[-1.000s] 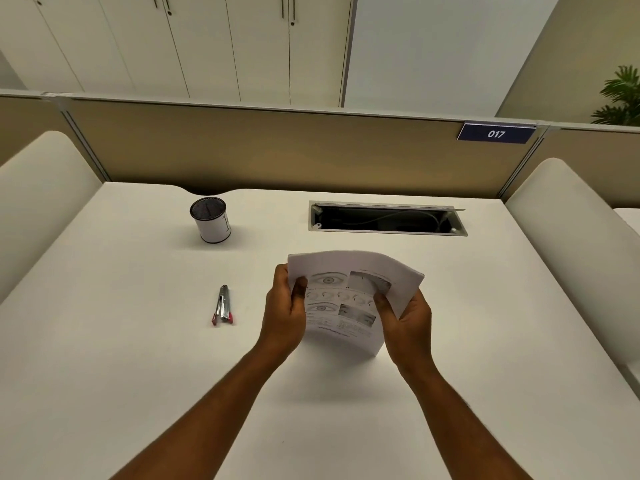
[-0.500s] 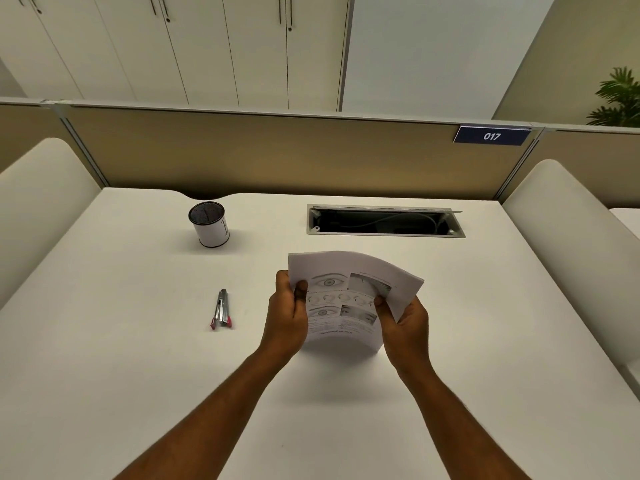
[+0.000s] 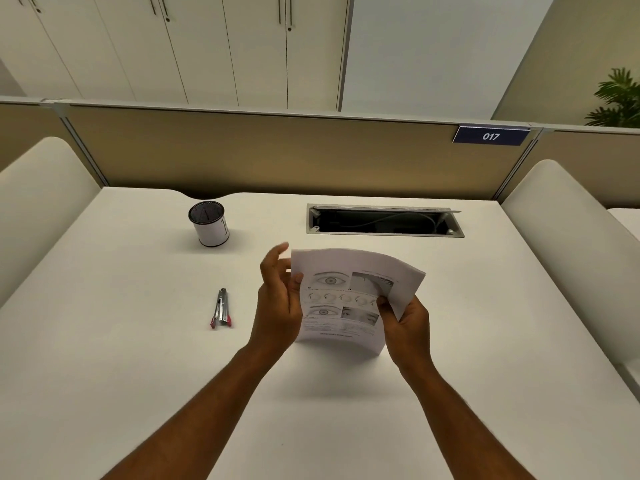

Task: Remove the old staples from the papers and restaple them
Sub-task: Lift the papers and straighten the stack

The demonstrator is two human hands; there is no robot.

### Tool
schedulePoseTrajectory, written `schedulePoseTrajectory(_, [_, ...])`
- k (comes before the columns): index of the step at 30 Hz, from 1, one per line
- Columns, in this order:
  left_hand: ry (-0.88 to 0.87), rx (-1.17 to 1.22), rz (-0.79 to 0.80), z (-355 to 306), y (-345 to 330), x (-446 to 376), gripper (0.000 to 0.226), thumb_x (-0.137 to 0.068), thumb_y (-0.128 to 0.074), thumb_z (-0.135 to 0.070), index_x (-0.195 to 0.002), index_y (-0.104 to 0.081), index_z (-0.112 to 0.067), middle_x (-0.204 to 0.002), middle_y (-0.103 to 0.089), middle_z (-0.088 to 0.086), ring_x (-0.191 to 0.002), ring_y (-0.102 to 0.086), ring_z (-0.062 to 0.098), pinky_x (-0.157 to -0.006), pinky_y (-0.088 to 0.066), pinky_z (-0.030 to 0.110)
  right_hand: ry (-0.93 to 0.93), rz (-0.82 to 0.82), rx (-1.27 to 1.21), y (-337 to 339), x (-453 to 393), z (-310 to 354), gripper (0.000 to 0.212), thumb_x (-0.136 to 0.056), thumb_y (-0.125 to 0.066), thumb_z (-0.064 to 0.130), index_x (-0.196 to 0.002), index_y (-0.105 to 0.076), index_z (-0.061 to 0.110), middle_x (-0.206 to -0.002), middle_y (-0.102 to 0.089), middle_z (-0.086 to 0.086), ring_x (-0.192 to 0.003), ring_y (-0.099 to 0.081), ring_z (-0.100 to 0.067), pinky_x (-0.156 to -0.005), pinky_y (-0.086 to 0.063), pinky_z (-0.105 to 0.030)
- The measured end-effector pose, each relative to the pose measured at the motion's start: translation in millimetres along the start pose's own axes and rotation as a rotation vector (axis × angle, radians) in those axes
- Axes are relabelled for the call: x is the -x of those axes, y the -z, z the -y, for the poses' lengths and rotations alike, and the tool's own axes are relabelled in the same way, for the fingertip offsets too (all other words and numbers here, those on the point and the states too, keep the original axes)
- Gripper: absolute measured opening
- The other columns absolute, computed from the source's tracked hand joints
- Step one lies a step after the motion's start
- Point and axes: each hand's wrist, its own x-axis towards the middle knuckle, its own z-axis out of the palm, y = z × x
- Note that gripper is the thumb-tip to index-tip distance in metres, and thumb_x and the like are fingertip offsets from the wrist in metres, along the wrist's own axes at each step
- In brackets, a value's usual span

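So both hands are up over the middle of the white desk (image 3: 104, 358) with the papers (image 3: 349, 296) held between them, lifted off the surface and bowed so the printed side with the eye drawings faces the camera. The right hand (image 3: 407, 329) is gripping the sheets at their right edge, thumb on the front and fingers curled behind. The left hand (image 3: 278, 303) is at the left edge with its thumb resting on the front of the page near the top corner, but the fingers are spread loose and mostly straight, not really clamped on anything. I can't make out a staple on the sheets, too small. To the left of the hands a small metal stapler (image 3: 220, 309) with pink ends lies flat on the desk, well apart from the papers. Further back on the left stands a white cup (image 3: 209, 228) with a dark rim. Far right of that there's an open cable slot (image 3: 384, 221) in the desk.
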Motion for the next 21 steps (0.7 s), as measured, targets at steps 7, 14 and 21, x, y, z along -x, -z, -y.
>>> schedulePoseTrajectory(7, [-0.303, -0.194, 0.0, 0.0, 8.2, -14.0, 0.045, -0.106, -0.031, -0.052, -0.137, -0.046, -0.023, -0.12, -0.063, 0.003, -0.1, -0.059, -0.004, -0.079, -0.049, 0.0, 0.006, 0.003, 0.015, -0.4, -1.1, 0.2, 0.024, -0.099, -0.064, 0.013, -0.122, -0.064, 0.018, -0.105, -0.071, 0.005, -0.097, -0.069, -0.016, -0.069, -0.057, -0.017])
schedulePoseTrajectory(14, [-0.306, -0.209, -0.07, -1.6, 5.8, -18.3, 0.029, -0.108, -0.037, -0.041, -0.122, -0.051, -0.019, -0.105, -0.066, -0.005, -0.09, -0.06, -0.002, -0.069, -0.046, -0.002, 0.014, 0.002, 0.007, -1.3, -1.3, 2.4, 0.024, -0.099, -0.064, 0.013, -0.122, -0.064, 0.022, -0.105, -0.071, 0.005, -0.097, -0.069, -0.015, -0.072, -0.058, -0.021])
schedulePoseTrajectory(21, [0.127, 0.019, -0.001, 2.1, -3.5, -13.0, 0.013, -0.104, -0.042, -0.031, -0.113, -0.05, -0.026, -0.088, -0.071, -0.026, -0.077, -0.069, -0.002, -0.058, -0.052, 0.011, 0.003, -0.005, -0.029, -1.6, -4.0, 6.1, 0.023, -0.099, -0.063, 0.007, -0.11, -0.065, 0.028, -0.103, -0.073, 0.0, -0.097, -0.07, -0.022, -0.076, -0.06, -0.032])
